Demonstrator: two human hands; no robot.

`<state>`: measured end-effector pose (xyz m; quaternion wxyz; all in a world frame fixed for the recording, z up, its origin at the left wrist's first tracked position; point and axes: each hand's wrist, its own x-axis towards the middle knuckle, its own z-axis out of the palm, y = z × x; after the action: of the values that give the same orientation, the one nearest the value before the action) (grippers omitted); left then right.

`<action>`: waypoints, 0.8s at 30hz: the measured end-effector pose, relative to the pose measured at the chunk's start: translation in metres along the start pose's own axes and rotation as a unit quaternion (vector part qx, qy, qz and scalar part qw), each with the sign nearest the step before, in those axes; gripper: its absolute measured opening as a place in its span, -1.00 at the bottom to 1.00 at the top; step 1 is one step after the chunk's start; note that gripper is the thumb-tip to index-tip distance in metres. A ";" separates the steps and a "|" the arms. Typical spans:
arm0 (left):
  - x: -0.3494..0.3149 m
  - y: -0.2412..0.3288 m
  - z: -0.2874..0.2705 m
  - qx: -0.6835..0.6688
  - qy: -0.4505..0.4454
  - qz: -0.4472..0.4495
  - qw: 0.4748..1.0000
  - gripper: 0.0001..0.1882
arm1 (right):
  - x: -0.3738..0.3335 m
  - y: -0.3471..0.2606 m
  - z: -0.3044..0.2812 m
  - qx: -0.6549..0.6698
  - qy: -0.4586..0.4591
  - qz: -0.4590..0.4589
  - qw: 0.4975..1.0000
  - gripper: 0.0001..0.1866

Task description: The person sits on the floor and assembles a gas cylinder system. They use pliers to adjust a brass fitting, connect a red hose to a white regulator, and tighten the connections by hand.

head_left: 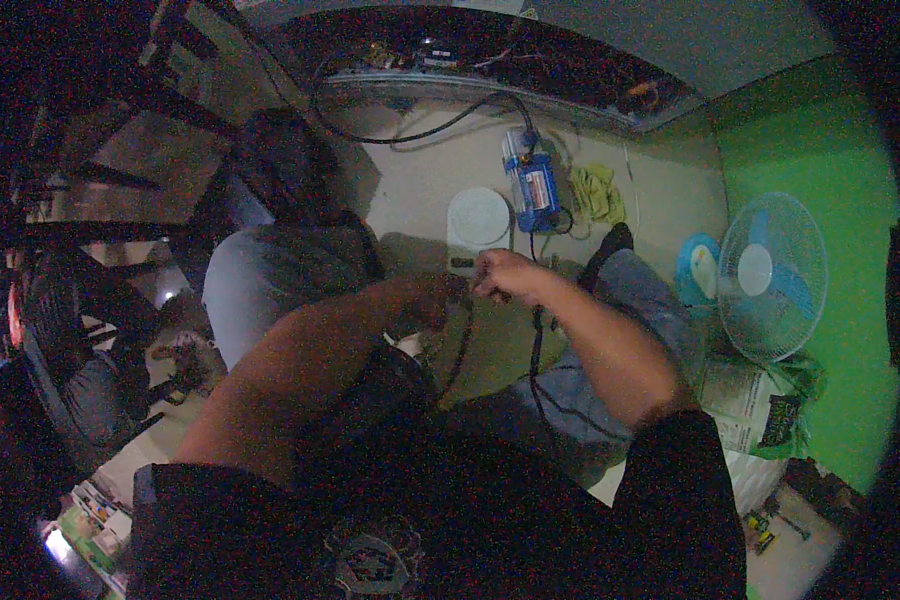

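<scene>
Both my hands meet just in front of a white scale-like device (480, 217) with a round top and a small dark display, on the floor between my legs. My right hand (505, 278) has its fingers curled and pinched together at the device's front edge; what they hold is too small and dim to make out. Close beside it on the left is my left hand (438, 298), in shadow, its fingers hard to see. Below the hands hangs a thin brownish cord (460, 355); whether a hand holds it I cannot tell.
Beyond the device stands a blue machine (537, 190) with a black cable (490, 98). A yellow-green cloth (598, 195) lies beside it. To the right are a fan (773, 275) and a green wall (830, 180). Another person (100, 390) sits at the left.
</scene>
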<state>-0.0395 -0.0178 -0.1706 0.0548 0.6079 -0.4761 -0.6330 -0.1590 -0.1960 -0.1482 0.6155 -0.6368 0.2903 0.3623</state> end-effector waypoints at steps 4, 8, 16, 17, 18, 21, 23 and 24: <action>-0.001 -0.002 -0.002 0.004 0.009 0.001 1.000 -0.26 | 0.007 0.009 0.005 -0.271 0.126 -0.274 0.914 -0.66; 0.004 0.001 -0.004 0.006 0.014 0.001 1.000 -0.26 | 0.002 -0.001 -0.001 -0.211 0.144 -0.293 0.921 -0.62; 0.006 0.005 0.000 0.008 0.012 0.001 1.000 -0.25 | -0.006 -0.008 -0.012 0.046 -0.016 0.072 0.996 -0.72; 0.005 0.004 0.000 0.008 0.012 0.002 1.000 -0.25 | -0.004 -0.005 -0.010 -0.008 -0.013 0.024 1.000 -0.72; 0.005 0.004 0.000 0.006 0.010 0.003 1.000 -0.25 | -0.002 -0.003 -0.008 -0.069 -0.003 -0.018 0.997 -0.71; 0.004 0.003 -0.002 0.006 0.007 0.004 1.000 -0.24 | 0.000 0.000 -0.006 -0.330 0.093 -0.376 0.861 -0.73; 0.003 0.002 -0.003 0.007 0.006 0.004 1.000 -0.24 | -0.002 -0.002 -0.007 -0.265 0.091 -0.341 0.897 -0.73; 0.003 0.003 -0.003 0.007 0.005 0.005 1.000 -0.24 | -0.003 -0.004 -0.008 -0.249 0.078 -0.276 0.925 -0.72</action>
<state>-0.0394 -0.0225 -0.1706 0.0561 0.6094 -0.4833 -0.6260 -0.1572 -0.2041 -0.1435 0.4878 -0.8510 0.0507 0.1878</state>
